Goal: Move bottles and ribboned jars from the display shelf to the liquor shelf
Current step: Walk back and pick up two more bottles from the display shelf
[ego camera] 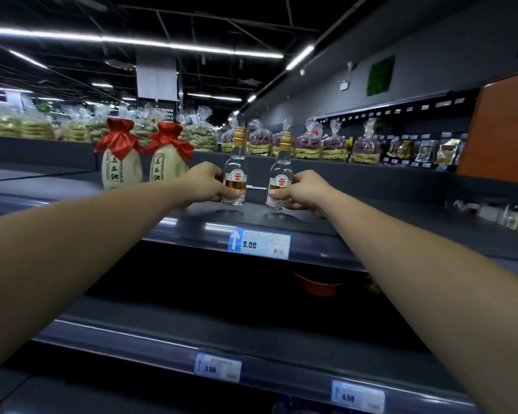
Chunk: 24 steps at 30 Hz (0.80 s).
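Bottles, two of them, small and clear with gold caps, stood close to upright over the dark top shelf (380,231), side by side but apart, and I had one in each hand. My left hand (205,183) reached in from the left with the arm stretched nearly straight, fingers curled round the lower half of the left bottle (237,162) and thumb along its near side. My right hand (304,189) mirrored it, arm long and angled inward, thumb laid across the white label of the right bottle (281,168) and the other fingers wrapped behind it.

My fingers covered part of each label, so only the red emblem and a strip of print showed. I could not tell whether the bottoms rested on the shelf or hung just above it; faint reflections lay on the surface beneath them.

Left of my left hand, the two ribboned jars (120,168) stood together on the same shelf, cream-coloured with red cloth tied at the neck, and my wrist hid the lower right edge of the nearer one. A blue price tag (259,244) sat on the shelf's front lip below the bottles. Bags of snacks (308,143) lined the ledge behind, blurred. Something round and orange (314,283) lay in the dark under the shelf, too dim to identify.
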{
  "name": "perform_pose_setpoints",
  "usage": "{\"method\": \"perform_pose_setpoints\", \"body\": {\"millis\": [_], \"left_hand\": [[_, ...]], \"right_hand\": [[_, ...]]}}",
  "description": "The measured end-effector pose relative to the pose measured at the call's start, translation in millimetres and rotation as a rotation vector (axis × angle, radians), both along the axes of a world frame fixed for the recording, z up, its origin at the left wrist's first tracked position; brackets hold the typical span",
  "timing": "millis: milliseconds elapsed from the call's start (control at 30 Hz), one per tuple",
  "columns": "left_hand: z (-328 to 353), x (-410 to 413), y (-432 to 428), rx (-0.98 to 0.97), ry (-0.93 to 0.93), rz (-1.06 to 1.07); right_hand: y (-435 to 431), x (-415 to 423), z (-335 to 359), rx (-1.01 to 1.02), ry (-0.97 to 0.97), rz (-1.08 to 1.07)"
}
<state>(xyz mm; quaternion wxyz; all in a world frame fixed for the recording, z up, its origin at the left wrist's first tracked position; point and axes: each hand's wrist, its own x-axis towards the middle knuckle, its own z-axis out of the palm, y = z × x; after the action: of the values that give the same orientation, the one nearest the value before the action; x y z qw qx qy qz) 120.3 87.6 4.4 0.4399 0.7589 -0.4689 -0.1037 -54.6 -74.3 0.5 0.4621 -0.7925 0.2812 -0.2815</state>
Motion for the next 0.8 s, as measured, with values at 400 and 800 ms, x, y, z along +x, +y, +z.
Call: {"method": "perform_pose_setpoints", "body": {"millis": [400, 800], "left_hand": [[38, -90, 79, -0.138, -0.094, -0.044], [-81, -197, 189, -0.075, -0.120, -0.272]], "right_hand": [[79, -83, 41, -0.258, -0.053, -0.065], [238, -221, -86, -0.102, -0.027, -0.269]]}}
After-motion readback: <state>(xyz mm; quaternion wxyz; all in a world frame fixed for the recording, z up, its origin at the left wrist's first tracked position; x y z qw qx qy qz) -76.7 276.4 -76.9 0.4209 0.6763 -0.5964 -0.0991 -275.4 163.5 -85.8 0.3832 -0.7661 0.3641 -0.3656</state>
